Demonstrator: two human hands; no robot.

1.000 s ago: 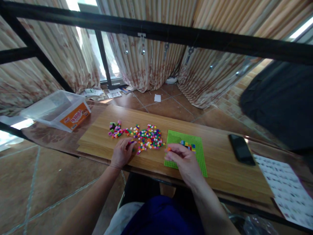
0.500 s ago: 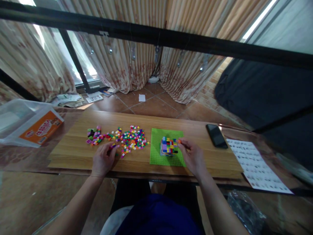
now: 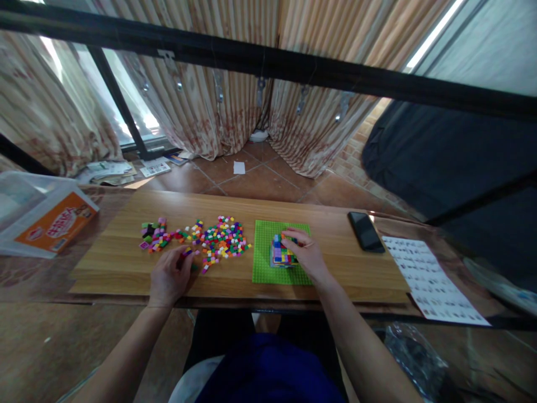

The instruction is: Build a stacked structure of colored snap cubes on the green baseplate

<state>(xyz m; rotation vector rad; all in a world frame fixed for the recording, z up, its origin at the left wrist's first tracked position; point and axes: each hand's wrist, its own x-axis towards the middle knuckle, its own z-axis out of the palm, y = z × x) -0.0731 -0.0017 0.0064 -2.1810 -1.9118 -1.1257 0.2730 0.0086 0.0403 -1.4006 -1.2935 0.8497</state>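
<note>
Pinches small bricks [image 3: 187,252], purple and yellow among them, between the fingers of the left hand [image 3: 168,277], just beside the near side of a spread of loose bricks [image 3: 225,239] in many colours. Holds the fingers of the right hand [image 3: 309,257] at the top of a multicoloured brick model [image 3: 278,254], by a spot of orange; cannot tell whether clamped on a piece or merely laid there. Has the model standing on a green baseplate [image 3: 262,267], right of the loose bricks, on a wooden surface [image 3: 356,280]. Farther right, includes a black phone [image 3: 366,232] and a printed sheet [image 3: 434,281]; at far left, a clear plastic box [image 3: 19,217] with an orange label [image 3: 56,225].
</note>
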